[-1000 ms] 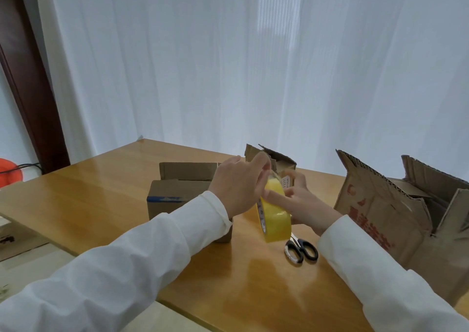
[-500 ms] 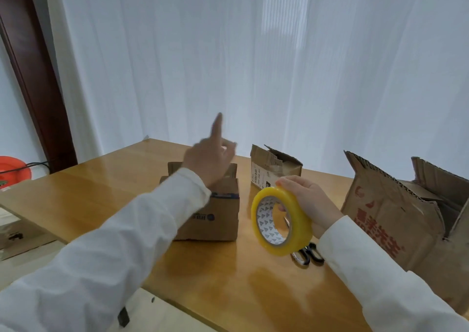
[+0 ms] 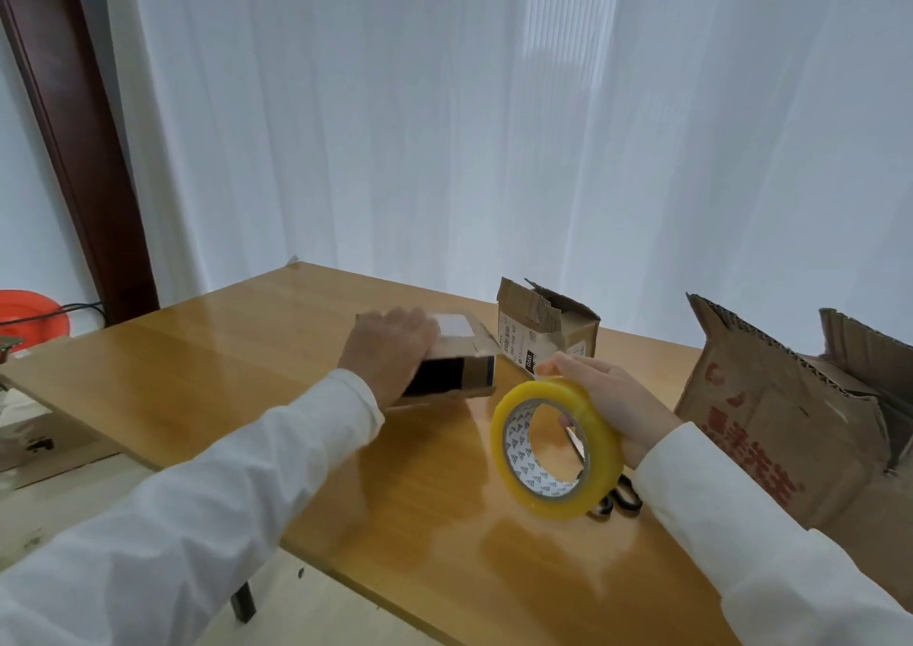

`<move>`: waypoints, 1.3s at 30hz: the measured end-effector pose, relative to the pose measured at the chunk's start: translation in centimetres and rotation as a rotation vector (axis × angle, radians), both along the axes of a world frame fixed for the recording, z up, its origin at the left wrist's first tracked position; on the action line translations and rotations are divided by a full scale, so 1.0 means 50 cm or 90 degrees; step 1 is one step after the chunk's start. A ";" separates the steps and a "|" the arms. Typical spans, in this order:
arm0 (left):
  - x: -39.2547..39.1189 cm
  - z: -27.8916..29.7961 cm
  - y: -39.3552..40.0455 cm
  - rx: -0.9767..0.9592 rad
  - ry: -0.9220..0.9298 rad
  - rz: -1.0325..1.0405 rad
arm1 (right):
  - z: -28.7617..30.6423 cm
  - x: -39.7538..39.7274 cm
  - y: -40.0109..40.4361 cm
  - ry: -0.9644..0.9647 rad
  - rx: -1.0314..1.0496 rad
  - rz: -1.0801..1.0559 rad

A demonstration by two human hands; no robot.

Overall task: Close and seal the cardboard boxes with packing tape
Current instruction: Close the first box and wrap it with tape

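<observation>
Now flattening small box (image 3: 459,363) under open left hand (image 3: 390,351), right hand (image 3: 605,401) fingers gripping tape roll (image 3: 556,448); next, probably free tape end for seam.

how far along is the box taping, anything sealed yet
Nothing looks sealed. In hand: the left hand presses on the small box, tipped over on the table; the right hand holds the tape roll. Left: taping that box, plus the open middle box and big box. Scissors lie unused.
</observation>
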State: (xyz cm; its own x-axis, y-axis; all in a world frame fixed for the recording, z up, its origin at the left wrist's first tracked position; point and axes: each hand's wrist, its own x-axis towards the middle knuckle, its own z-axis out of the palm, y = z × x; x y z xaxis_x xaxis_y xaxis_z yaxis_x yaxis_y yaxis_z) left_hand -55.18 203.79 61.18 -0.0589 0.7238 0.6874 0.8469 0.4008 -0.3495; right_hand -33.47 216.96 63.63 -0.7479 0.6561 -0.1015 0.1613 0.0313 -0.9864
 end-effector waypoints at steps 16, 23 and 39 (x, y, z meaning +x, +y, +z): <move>0.153 -0.136 0.023 0.302 -1.353 -0.130 | -0.036 -0.033 0.013 -0.161 0.039 0.047; 0.127 -0.146 0.095 0.649 -1.589 -0.283 | -0.029 -0.066 -0.008 -0.221 0.023 0.061; 0.089 -0.212 0.133 0.566 -1.541 -0.137 | -0.018 -0.173 0.010 -0.483 0.201 0.086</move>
